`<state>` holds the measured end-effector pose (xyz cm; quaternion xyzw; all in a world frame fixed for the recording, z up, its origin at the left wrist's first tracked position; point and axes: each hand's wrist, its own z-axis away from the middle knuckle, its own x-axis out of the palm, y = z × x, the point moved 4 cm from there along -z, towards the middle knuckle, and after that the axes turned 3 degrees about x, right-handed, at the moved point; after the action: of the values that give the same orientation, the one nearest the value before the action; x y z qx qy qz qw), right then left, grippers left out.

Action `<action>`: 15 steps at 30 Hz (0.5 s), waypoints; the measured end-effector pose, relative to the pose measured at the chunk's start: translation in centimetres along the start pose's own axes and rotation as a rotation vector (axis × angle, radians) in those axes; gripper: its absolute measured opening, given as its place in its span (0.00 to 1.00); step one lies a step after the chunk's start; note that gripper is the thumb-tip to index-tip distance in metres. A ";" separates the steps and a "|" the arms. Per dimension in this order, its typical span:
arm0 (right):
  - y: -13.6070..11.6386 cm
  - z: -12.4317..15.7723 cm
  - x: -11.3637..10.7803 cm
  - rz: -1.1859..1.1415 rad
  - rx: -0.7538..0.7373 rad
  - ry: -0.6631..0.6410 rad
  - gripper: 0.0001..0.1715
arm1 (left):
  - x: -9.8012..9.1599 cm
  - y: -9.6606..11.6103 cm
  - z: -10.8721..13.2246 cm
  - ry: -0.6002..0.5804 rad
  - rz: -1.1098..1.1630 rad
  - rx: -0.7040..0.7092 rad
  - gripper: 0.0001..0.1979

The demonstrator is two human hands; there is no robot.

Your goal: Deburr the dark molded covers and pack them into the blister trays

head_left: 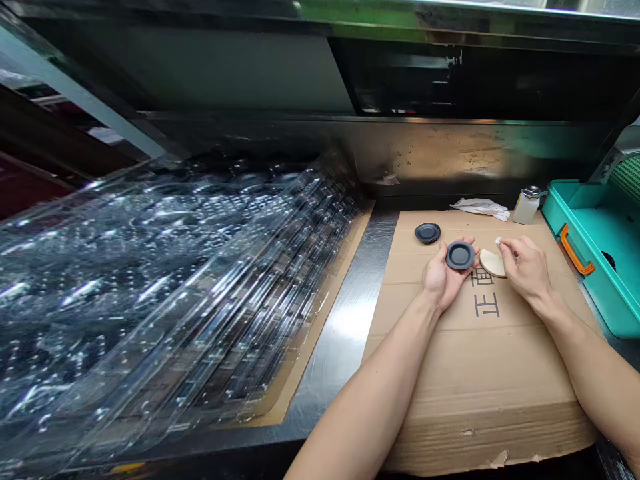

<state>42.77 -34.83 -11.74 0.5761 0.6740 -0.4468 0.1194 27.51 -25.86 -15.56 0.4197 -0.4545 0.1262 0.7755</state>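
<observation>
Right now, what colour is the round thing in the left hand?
The round thing in the left hand is dark grey, as the head view shows.

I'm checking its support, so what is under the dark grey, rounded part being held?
The bare left hand, cupped beneath the dark grey, rounded part, with brown, flat cardboard below. The part's underside and the area of palm it covers are hidden.

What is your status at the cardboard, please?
Left hand holds dark dish. Right hand pinches white bit. Pale disc between hands, possibly in the way.
</observation>
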 end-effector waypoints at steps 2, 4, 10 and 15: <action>0.9 -0.4 -0.6 0.029 0.028 0.025 0.17 | -0.2 0.1 -0.1 -0.004 0.014 -0.018 0.20; 1.9 -0.8 -1.2 0.129 0.081 -0.004 0.17 | -0.3 0.2 -0.2 0.001 0.026 -0.029 0.20; 2.5 -0.5 -1.2 0.391 0.057 -0.292 0.22 | -0.4 0.6 -0.4 0.023 -0.010 0.013 0.20; 0.0 1.0 1.0 0.331 -0.055 -0.529 0.26 | -0.6 0.9 -0.7 0.028 -0.057 0.086 0.17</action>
<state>42.17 -34.92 -12.97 0.5384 0.5285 -0.5373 0.3771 27.04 -24.62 -15.73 0.4637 -0.4256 0.1292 0.7663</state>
